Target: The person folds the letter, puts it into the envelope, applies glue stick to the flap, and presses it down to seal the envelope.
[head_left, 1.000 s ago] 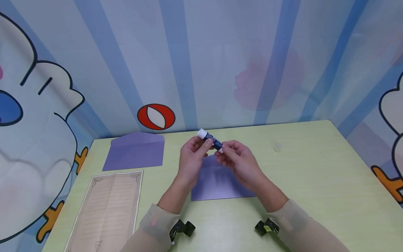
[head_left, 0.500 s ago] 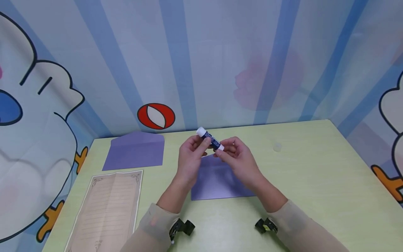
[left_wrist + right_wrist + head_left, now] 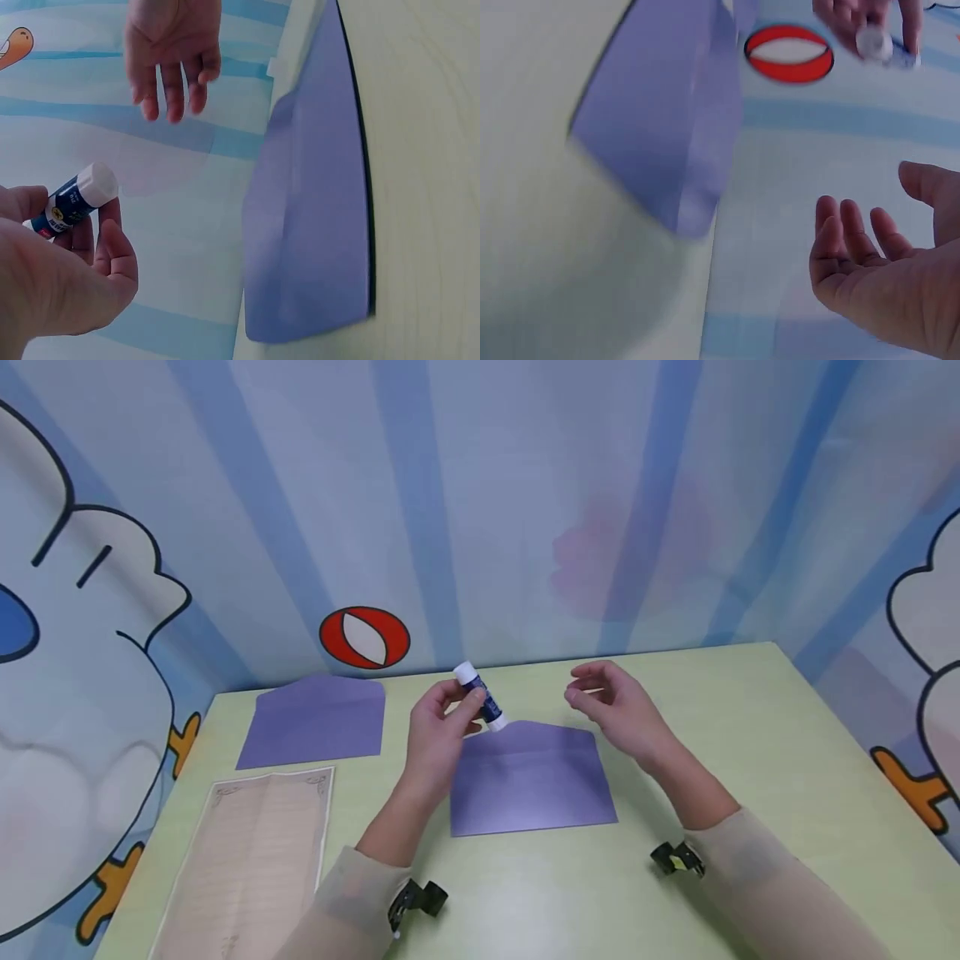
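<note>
**Big cartoon backdrop [image 3: 510, 510], left hand [image 3: 437, 735] pinching a little glue stick [image 3: 490, 703]**

So the backdrop takes up most of the view: blue stripes, white cartoon shapes with thick black outlines, plus a red-and-white ball printed just above the table's far edge. Next up is the table [image 3: 540, 893], pale yellow-green.

On it, over on the left side, there's a lined sheet [image 3: 251, 860], kinda beige, with fancy corner ornaments. It runs off the bottom of the head view.

Then two purple envelopes, flaps lying out toward the back. The left envelope [image 3: 315, 727] sits just beyond the sheet, and the middle envelope [image 3: 534, 785] is between the person's forearms.

Hands: the left one has its thumb and fingers round the glue stick. The right hand [image 3: 622, 710] is free, up beyond the middle envelope's right side, fingers loosely bent.

Each wrist wears a little black camera, left camera [image 3: 420, 900] and right camera [image 3: 677, 858].

Smallest is the glue stick itself: dark blue label, white at both ends, tilted, held up off the table near the middle envelope's flap. Can't read the label, sorry.
</note>
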A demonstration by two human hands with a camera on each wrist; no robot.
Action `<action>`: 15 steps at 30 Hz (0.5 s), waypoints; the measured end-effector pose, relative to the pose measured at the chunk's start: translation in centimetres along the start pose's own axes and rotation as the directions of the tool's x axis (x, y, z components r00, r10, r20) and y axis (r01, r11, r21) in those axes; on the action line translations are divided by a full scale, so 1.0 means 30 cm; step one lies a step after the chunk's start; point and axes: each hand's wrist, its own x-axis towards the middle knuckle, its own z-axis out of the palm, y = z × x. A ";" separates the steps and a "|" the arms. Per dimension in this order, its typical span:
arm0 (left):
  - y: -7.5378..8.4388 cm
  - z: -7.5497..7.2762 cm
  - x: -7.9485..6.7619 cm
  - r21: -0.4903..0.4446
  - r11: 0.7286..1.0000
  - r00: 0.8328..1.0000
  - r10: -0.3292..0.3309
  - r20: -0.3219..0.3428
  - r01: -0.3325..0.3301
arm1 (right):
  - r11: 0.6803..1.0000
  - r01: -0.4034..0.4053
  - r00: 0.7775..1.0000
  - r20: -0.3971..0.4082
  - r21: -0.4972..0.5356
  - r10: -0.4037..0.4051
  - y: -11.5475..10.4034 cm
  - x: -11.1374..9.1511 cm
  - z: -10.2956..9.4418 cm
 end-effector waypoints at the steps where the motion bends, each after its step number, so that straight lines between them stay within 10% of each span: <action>1: -0.002 -0.006 0.001 0.027 1.000 1.000 0.003 -0.003 -0.003 | 0.999 -0.006 1.000 0.001 -0.053 0.006 0.008 0.004 -0.030; 9: -0.010 -0.061 -0.001 0.269 0.959 0.996 0.084 0.034 -0.090 | 0.846 -0.038 0.997 0.031 -0.533 0.064 0.106 0.049 -0.229; 15: -0.025 -0.095 -0.007 0.532 0.808 0.968 0.212 0.136 -0.251 | 0.722 -0.075 0.985 0.063 -0.687 0.163 0.166 0.058 -0.278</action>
